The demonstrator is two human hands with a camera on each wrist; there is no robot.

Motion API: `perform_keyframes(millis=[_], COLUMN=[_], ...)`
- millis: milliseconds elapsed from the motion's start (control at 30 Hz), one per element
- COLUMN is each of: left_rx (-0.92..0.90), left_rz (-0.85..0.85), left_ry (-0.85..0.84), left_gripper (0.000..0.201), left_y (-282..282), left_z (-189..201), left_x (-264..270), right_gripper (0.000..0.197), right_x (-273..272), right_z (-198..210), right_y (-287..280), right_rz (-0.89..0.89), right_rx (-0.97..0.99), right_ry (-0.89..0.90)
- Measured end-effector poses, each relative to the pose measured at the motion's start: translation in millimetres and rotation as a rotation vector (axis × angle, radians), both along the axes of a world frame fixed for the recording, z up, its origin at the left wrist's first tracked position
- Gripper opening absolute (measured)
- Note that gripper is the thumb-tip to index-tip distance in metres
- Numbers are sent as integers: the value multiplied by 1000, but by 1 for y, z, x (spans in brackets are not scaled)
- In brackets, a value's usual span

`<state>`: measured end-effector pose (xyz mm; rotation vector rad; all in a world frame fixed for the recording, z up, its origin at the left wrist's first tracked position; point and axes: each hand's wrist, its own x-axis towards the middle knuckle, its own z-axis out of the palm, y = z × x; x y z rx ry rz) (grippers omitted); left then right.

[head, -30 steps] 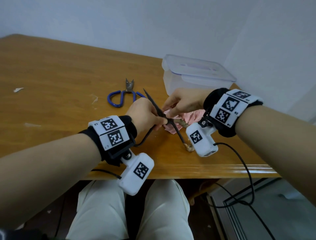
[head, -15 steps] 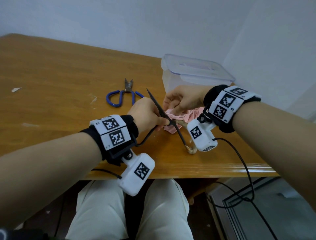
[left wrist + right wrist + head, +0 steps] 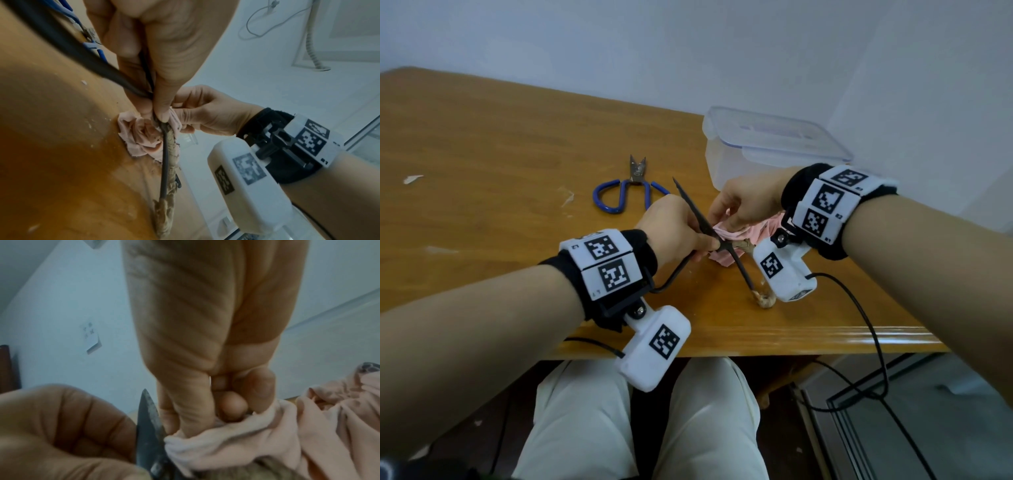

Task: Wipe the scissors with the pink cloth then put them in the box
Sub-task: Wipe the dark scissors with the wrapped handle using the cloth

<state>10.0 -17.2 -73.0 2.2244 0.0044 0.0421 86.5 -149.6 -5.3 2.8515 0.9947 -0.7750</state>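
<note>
My left hand grips black scissors near their pivot, blade tip pointing up and away. One handle, wrapped in tan cloth, slants down to the table. The same scissors run down the left wrist view, and their blade rises in the right wrist view. My right hand pinches the pink cloth right beside the blade. The pink cloth bunches under my right fingers. A clear plastic box with its lid on stands just behind my right hand.
A second pair of scissors with blue handles lies flat on the table behind my left hand. White scraps dot the wood at the left. The table's front edge runs just above my knees; a cable hangs off the right.
My right hand with the pink cloth has slid a little up and left along the blade. The left hand keeps the scissors nearly still.
</note>
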Motion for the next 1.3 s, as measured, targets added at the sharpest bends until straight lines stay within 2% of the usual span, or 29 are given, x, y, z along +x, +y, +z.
perform_keyframes(millis=[200, 733, 833, 900, 1000, 1100, 1200, 1300], left_rx=[50, 98, 90, 81, 81, 80, 72, 66], left_rz=[-6, -8, -9, -12, -18, -17, -8, -20], left_ry=[-31, -45, -42, -51, -55, -37, -38, -19], left_gripper=[29, 27, 28, 30, 31, 30, 32, 29], left_y=[-1, -3, -1, 0, 0, 0, -1, -3], left_z=[-2, -2, 0, 1, 3, 3, 3, 2], left_x=[1, 4, 4, 4, 5, 5, 3, 2], right_gripper=[23, 27, 15, 22, 27, 21, 29, 27], right_x=[1, 11, 13, 11, 12, 11, 7, 5], right_z=[-1, 1, 0, 1, 2, 2, 2, 4], right_y=[-1, -4, -6, -7, -8, -6, 0, 5], right_rz=[90, 79, 46, -5, -46, -47, -19, 41], right_rx=[-54, -78, -9, 87, 124, 84, 22, -40], right_ry=[-103, -185, -86, 4, 38, -24, -111, -149])
